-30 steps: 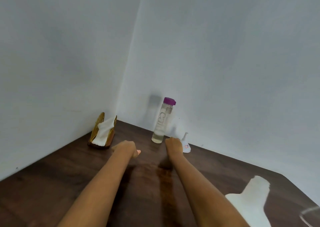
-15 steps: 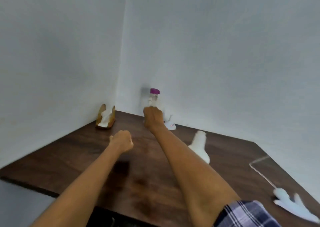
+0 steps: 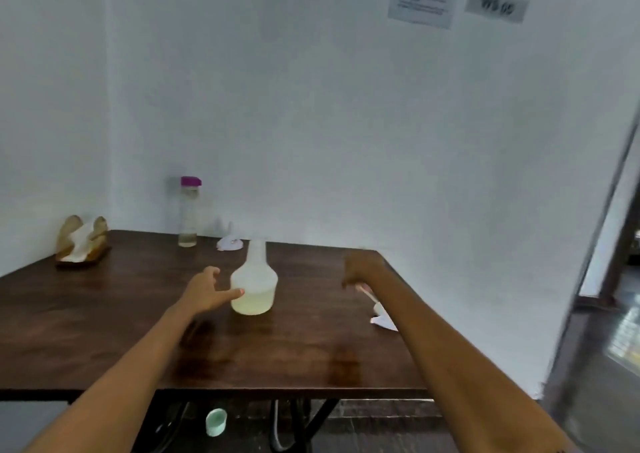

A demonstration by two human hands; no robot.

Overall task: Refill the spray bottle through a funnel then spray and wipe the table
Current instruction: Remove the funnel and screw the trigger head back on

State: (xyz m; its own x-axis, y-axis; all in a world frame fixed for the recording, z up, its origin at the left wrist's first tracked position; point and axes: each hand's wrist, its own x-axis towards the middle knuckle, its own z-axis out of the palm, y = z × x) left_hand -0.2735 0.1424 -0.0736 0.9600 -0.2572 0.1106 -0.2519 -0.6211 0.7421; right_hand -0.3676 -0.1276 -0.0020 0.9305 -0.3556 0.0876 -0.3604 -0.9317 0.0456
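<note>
Left hand [image 3: 204,291], a fist half a second ago, now spreads released fingers [image 3: 232,292] beside the uncapped spray bottle [image 3: 254,281] at mid-counter [image 3: 104,314]. Right hand [image 3: 362,267] has left the far purple-capped bottle [image 3: 189,212]; its loosely curled, empty fingers hover over the spray head [image 3: 380,312].

One head cam, looks fwd and down over table [image 3: 104,314] toward wall corner; mid-range.

Uncapped translucent spray bottle [image 3: 254,284] upright mid-table [image 3: 104,314], pale liquid at btm, white funnel [image 3: 229,242] behind
</note>
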